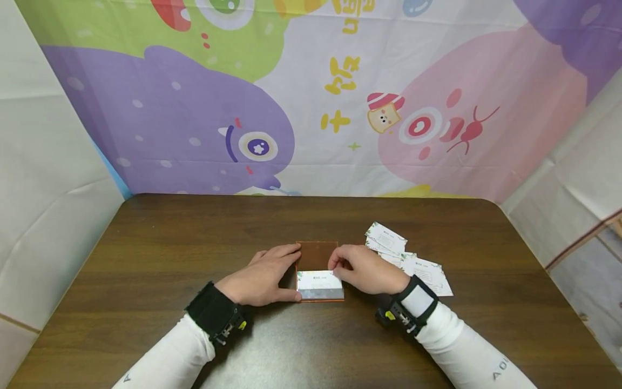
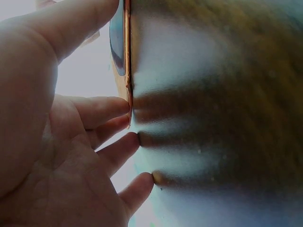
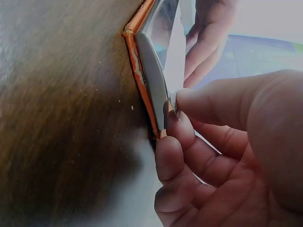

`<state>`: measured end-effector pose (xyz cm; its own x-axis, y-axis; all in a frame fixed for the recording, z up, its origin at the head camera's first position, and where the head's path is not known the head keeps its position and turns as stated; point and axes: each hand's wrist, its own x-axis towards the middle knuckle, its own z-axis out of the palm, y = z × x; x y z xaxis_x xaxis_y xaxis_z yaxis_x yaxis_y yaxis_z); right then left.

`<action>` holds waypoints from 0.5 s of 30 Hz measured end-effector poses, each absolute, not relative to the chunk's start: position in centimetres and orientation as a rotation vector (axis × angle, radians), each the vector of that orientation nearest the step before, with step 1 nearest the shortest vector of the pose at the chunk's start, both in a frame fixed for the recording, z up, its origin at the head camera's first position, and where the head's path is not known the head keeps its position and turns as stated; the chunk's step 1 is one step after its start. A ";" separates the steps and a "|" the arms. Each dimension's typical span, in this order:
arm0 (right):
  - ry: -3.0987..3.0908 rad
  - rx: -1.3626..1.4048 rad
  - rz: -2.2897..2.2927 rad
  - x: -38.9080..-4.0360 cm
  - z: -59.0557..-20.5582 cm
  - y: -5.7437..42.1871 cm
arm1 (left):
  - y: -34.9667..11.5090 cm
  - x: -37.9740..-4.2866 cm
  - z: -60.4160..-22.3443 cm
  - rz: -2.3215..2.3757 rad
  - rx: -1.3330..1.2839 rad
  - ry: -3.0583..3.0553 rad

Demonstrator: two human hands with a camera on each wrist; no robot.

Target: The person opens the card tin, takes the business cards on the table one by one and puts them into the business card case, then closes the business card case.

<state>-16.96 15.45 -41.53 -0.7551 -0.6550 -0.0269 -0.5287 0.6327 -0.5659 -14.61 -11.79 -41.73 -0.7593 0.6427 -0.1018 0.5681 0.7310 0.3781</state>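
A flat brown card holder point(image 1: 317, 256) lies open on the table, with a grey strip point(image 1: 322, 294) along its near side. A white printed card point(image 1: 313, 279) sits with its lower edge behind that strip. My right hand point(image 1: 367, 268) pinches the card's upper right corner between thumb and index finger, as the right wrist view shows. There the holder's orange edge point(image 3: 136, 66) stands out against the table. My left hand point(image 1: 264, 274) steadies the holder's left side, thumb at the near corner and fairly straight fingers point(image 2: 106, 111) along the far part.
Several white printed cards point(image 1: 426, 272) lie overlapping to the right, just beyond my right hand. The brown wooden table point(image 1: 204, 232) ends at a cartoon-printed cloth point(image 1: 330, 151) behind it. White sheets point(image 1: 48, 178) hang at both sides.
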 end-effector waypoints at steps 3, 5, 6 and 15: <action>2.624 -0.974 -0.795 -16.9 -41.6 15.5 | -11.8 -14.6 -41.7 0.489 0.965 2.706; 2.624 -0.975 -0.792 -16.9 -41.7 15.5 | -11.8 -14.6 -41.7 0.491 0.965 2.705; 2.625 -0.975 -0.790 -16.9 -41.8 15.5 | -11.8 -14.6 -41.8 0.492 0.966 2.705; 2.664 -1.012 -0.739 -16.7 -41.8 15.4 | -11.9 -14.7 -41.8 0.498 0.964 2.698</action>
<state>-16.72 15.40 -41.83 -0.7466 -0.6652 -0.0066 -0.5667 0.6412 -0.5175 -14.67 -11.86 -41.75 -0.7558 0.6467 -0.1029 0.5674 0.7252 0.3902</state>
